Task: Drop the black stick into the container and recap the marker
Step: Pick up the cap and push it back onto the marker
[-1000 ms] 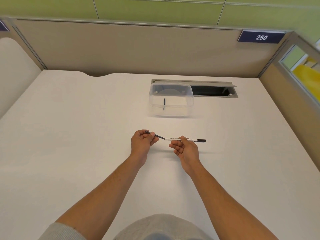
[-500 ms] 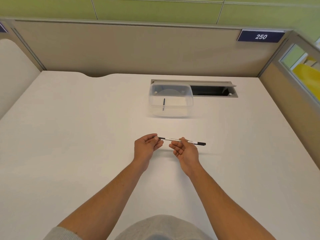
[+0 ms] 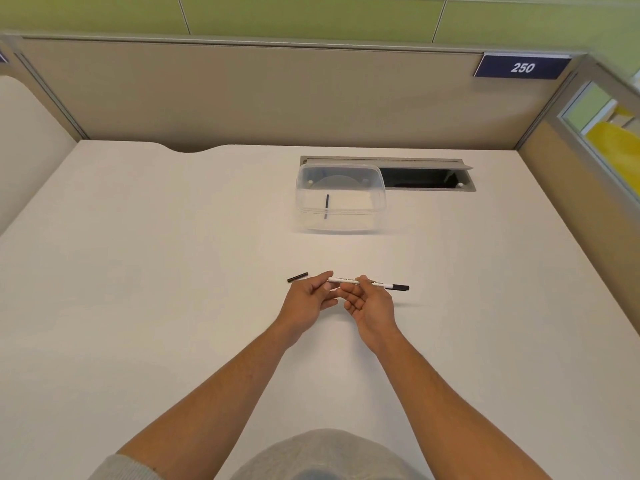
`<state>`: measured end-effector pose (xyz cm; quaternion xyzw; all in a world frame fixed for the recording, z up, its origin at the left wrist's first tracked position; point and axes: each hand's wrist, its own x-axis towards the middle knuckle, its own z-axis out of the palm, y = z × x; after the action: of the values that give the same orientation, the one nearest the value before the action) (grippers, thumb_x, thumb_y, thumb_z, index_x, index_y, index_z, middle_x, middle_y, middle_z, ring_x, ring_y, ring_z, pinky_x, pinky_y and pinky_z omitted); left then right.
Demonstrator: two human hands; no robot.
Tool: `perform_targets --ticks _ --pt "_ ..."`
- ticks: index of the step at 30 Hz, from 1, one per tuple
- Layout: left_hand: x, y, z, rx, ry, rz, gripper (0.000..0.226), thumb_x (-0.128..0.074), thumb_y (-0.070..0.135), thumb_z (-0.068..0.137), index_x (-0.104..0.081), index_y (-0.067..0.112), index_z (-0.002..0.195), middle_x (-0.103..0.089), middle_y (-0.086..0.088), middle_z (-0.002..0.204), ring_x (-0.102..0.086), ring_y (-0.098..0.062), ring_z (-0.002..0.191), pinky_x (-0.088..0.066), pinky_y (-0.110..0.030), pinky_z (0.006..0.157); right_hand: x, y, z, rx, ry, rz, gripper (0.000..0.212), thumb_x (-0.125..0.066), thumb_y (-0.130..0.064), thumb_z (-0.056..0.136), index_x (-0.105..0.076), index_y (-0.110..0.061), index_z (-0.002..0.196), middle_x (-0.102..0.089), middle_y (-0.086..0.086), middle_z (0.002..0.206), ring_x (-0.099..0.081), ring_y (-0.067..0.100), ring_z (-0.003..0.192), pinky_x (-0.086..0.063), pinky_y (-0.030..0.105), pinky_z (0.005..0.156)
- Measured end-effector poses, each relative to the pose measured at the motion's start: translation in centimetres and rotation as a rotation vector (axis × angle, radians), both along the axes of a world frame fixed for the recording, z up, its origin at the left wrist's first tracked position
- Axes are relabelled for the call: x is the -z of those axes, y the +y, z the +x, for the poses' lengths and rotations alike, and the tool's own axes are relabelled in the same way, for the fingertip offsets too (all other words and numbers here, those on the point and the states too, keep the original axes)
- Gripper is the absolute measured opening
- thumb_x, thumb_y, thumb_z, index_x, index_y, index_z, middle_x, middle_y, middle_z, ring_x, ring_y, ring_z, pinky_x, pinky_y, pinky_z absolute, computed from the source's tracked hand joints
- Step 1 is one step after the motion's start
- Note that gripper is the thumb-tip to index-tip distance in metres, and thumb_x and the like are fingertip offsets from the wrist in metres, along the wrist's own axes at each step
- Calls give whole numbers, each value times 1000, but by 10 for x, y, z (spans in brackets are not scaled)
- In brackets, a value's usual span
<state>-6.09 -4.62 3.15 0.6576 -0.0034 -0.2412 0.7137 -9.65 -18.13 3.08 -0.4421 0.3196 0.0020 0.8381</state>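
Observation:
A white marker (image 3: 381, 283) with a black right end lies level between my hands, above the white desk (image 3: 138, 271). My right hand (image 3: 370, 306) pinches its middle, palm up. The thumb and index finger of my left hand (image 3: 306, 301) close on its left end. A short black cap (image 3: 298, 277) sits just beyond my left knuckles, apart from the marker; whether it rests on the desk I cannot tell. Farther back stands a clear plastic container (image 3: 375, 202), and a black stick (image 3: 326, 206) is inside it at its left side.
An open grey cable hatch (image 3: 426, 178) is set into the desk right behind the container. Beige partition walls (image 3: 242, 98) close the back and both sides. A blue sign reading 250 (image 3: 522, 66) hangs at the back right.
The black cap has come off the marker's left end and now sits left of my left hand. My left hand has slid right, closer to the right hand.

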Motion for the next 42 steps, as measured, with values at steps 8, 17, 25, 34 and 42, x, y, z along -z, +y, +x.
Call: perform_targets --ticks 8,17,25,34,42 --pt "15 16 18 -114 -339 501 20 -62 12 90 -70 10 109 -71 -1 101 -66 -12 85 -48 -14 77 7 -3 -1 -10 24 8 12 -51 -23 96 -58 -13 92 -75 7 76 -72 23 76 -49 27 60" --pt "41 37 40 -29 -405 984 37 -63 18 88 -59 12 124 -53 -11 122 -47 -30 116 -43 -39 94 11 -9 -1 -5 33 21 13 -49 -22 96 -57 -14 91 -75 7 75 -73 22 76 -49 27 59" --pt "35 35 44 -9 -468 969 14 -57 8 89 -68 10 97 -61 -12 99 -55 -31 97 -48 -41 80 10 -8 1 -6 26 16 14 -48 -21 97 -58 -14 89 -75 6 74 -73 22 75 -49 27 60" --pt "27 29 34 21 -489 713 14 -59 5 88 -69 11 97 -69 -5 98 -60 -21 90 -42 -26 80 9 -8 5 5 31 -7 14 -48 -22 97 -57 -15 90 -75 6 74 -73 22 75 -49 27 60" --pt "17 27 31 26 -521 600 13 -62 7 88 -71 13 94 -64 2 90 -55 -12 84 -34 -2 70 7 -7 7 7 40 -34 13 -48 -21 97 -57 -14 90 -75 6 73 -73 22 73 -49 27 59"
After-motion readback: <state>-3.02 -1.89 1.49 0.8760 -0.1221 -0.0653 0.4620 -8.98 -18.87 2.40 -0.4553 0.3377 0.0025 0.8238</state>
